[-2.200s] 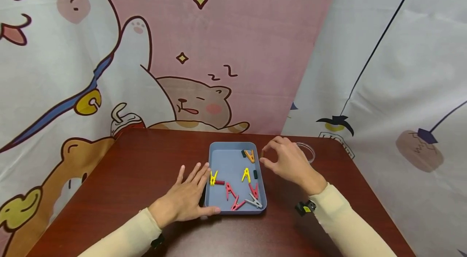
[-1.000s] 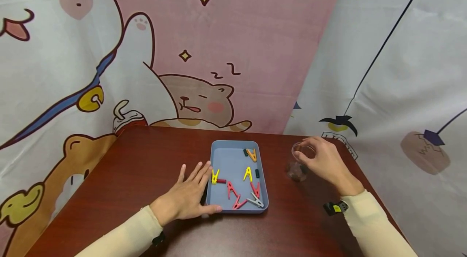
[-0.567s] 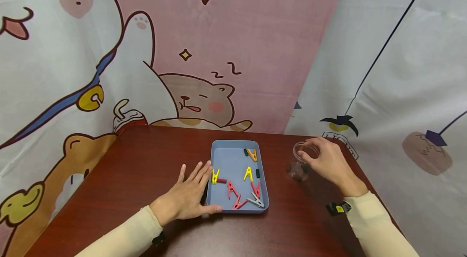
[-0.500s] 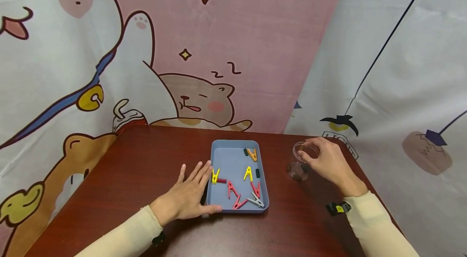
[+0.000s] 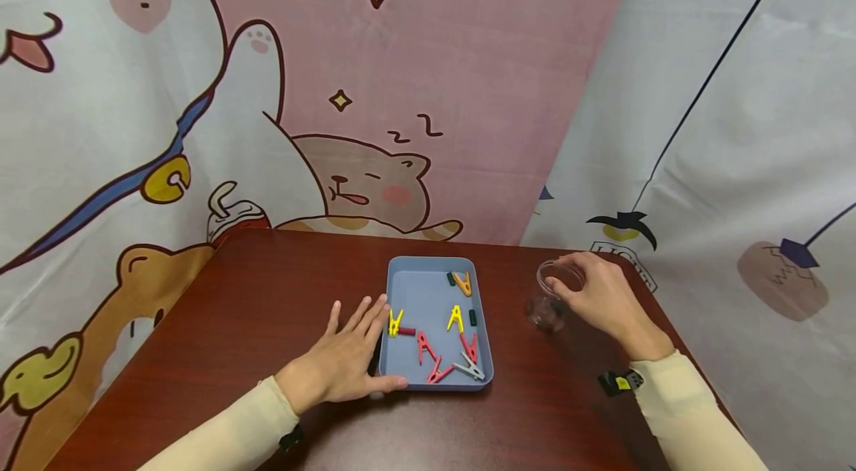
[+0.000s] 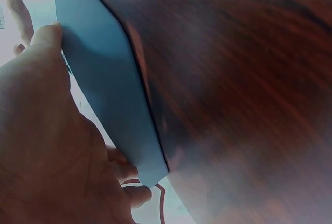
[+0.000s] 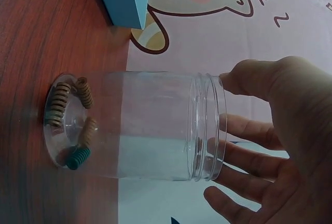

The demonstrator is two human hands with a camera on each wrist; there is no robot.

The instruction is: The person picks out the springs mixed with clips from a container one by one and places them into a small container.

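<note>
In the head view my left hand lies with straight fingers along the left side of the blue-grey tray, thumb at its near edge. The left wrist view shows the tray's outer wall beside that hand. My right hand holds the rim of a clear plastic jar, thumb on one side and fingers on the other. On the jar's bottom lie several coil springs, brown ones and a green one. No spring shows between the fingers.
Inside the tray lie yellow pegs, red pegs, an orange peg, a grey peg, a red spring and small dark pieces. A printed cloth hangs behind the brown table.
My right hand, which pinched a small brown thing beside the tray's right edge, has moved right to the jar's rim and stays there. The left hand has not moved.
</note>
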